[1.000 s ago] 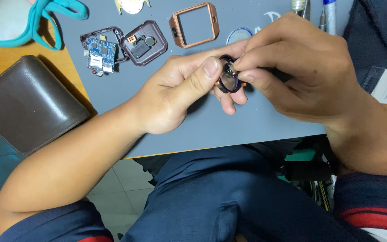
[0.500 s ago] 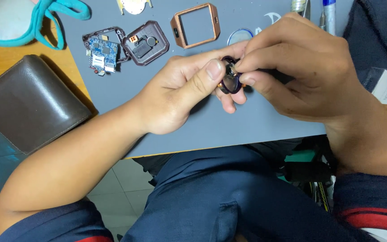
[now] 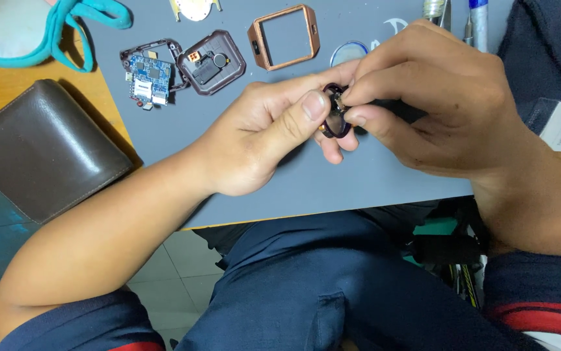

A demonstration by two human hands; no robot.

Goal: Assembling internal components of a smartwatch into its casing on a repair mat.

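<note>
Two bare hands meet over a grey work mat [image 3: 306,188] that covers most of a wooden table. The left hand [image 3: 261,140] pinches a small dark round part [image 3: 334,120] between thumb and fingers, holding it just above the mat. The right hand [image 3: 430,104] closes its fingertips on the same part from the other side, so both hands press together around it. A steady left-hand grip near the rim, with only the right fingertips working, would seem the safest way to handle something this small and keep it from dropping to the lap below.

A brown leather wallet [image 3: 40,146] lies at the mat's left edge. On the mat's far side rest a copper-coloured square frame [image 3: 284,38], a dark square case back [image 3: 213,62], and a small blue circuit board [image 3: 148,78] just beside it.

Fingers cover most of the round part, so its exact kind cannot be made out. Whether the right hand also holds a tool is unclear. Items along the top edge are cut off.
</note>
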